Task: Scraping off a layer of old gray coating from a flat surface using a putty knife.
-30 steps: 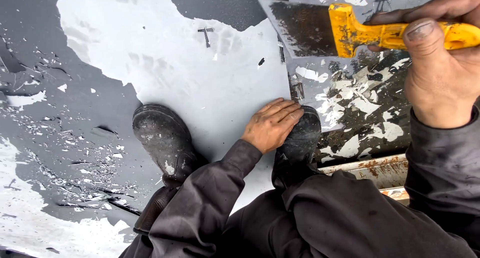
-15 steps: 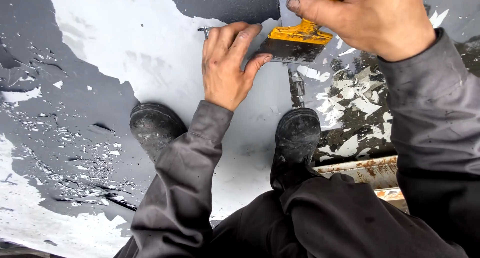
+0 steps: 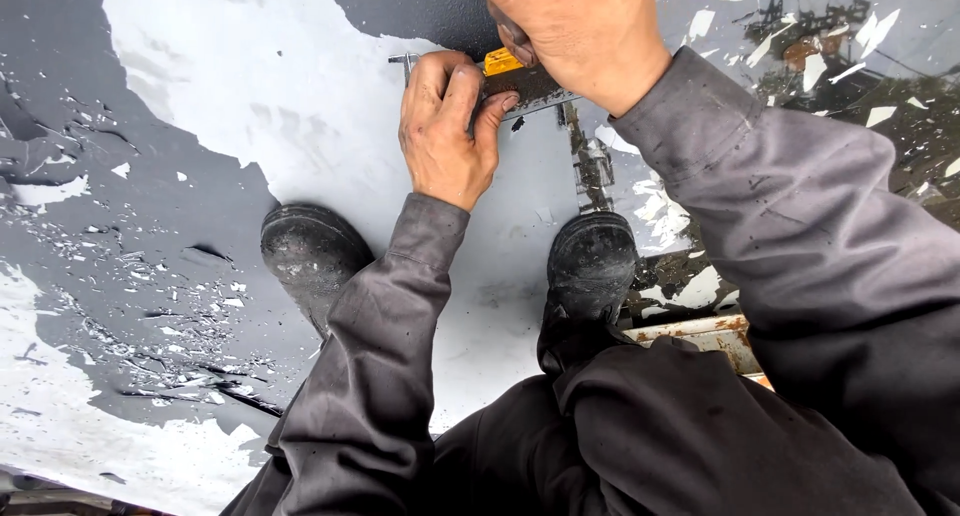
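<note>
Left hand (image 3: 445, 131): palm down on the grey surface, fingers together and bent, fingertips pressing the blade of the scraper; thumb along the blade's near edge.
Right hand (image 3: 575, 31): at the top edge of the view, fingers closed around the scraper's handle, knuckles toward the camera; most of the handle hidden under the hand.
Scraper (image 3: 520, 81): yellow part showing between the two hands, dark metal blade lying flat against the surface, just above the boots and right of the pale patch.
Pale patch (image 3: 270, 86): large whitish area where the grey coat is off, spreading from upper left toward the left hand.
Grey surface (image 3: 80, 106): dark grey coating around the patch, glossy, with edges lifted here and there.
Paint flakes (image 3: 180, 316): small grey and white chips scattered at lower left; more white chips at upper right near a dark, mottled area.
Left boot (image 3: 310, 251): black, dusty, planted below the left hand.
Right boot (image 3: 592, 266): black, just below the scraper, touching a scraped streak.
Sleeves (image 3: 380, 356): dark grey work jacket on both arms, right sleeve crossing the upper right.
Rusty strip (image 3: 700, 331): pale metal piece with rust marks, just right of the right boot.
</note>
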